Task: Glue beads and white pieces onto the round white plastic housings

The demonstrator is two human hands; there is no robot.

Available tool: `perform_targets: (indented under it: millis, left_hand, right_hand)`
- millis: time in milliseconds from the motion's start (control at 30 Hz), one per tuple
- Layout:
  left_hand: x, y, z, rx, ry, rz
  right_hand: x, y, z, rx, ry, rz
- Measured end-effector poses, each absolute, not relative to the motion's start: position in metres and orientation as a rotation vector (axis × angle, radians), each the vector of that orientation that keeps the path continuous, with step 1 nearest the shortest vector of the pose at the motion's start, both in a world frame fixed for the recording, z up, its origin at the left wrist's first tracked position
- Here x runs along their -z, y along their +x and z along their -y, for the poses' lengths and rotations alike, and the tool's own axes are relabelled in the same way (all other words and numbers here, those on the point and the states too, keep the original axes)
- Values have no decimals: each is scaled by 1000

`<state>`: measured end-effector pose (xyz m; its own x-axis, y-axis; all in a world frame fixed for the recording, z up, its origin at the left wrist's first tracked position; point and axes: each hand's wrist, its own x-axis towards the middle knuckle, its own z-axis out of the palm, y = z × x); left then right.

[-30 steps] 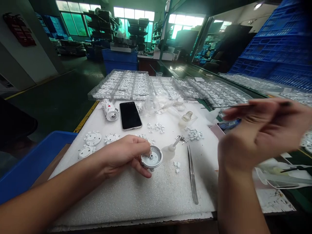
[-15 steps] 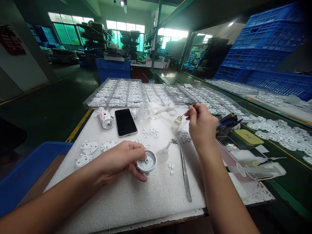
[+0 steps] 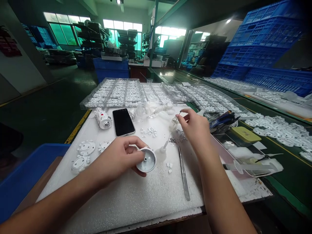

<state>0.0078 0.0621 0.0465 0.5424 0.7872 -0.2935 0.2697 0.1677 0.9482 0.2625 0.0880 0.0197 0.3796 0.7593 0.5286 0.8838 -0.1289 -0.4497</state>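
Note:
My left hand (image 3: 124,154) grips a round white plastic part (image 3: 148,161) by its rim. Its hollow inside, with a small post in the middle, is tilted towards me. At the small glass bottle (image 3: 174,122), my right hand (image 3: 195,126) pinches a thin dark rod (image 3: 179,113), whose lower end is at the bottle's mouth; whether it is inside I cannot tell. A translucent dropper bottle (image 3: 162,151) with a long nozzle stands between the hands. Metal tweezers (image 3: 184,175) lie below my right hand, beside a few small white pieces (image 3: 169,167).
A black phone (image 3: 123,122) and a white cylindrical model (image 3: 103,118) lie at the table's back left. White round parts (image 3: 86,148) sit at left. Divided clear trays (image 3: 114,92) line the back. An open box with a syringe (image 3: 251,166) stands at right.
My right hand has moved left and down, bringing the rod to the glass bottle. My left hand has turned the round part so that its inside faces me more.

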Motion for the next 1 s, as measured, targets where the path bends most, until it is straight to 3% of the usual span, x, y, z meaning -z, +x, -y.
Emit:
perform_targets:
  millis: [133,267,433,633,833,1000]
  left_hand:
    - [-44,4,-52,-832,2033,-1000]
    - [-34,2,-38,-1128,2529,-830]
    - [-22,0,-18,-1168,2669,-783]
    - [-13,4,2,-1114,2608,-534]
    - [-20,16,-13,-970,2749,-240]
    - [-21,21,-25,-765,2755,-393]
  right_hand:
    - [-38,240,-32,255,-1621,1363]
    - [-26,209,27,-159,-1349,1431]
    - [6,180,49,-502,-1262,1476]
    - [5,166,49,-881,-976,1293]
    - [36,185,68,-706,-1159,1115]
    - [47,219,77,-530,-1261,1068]
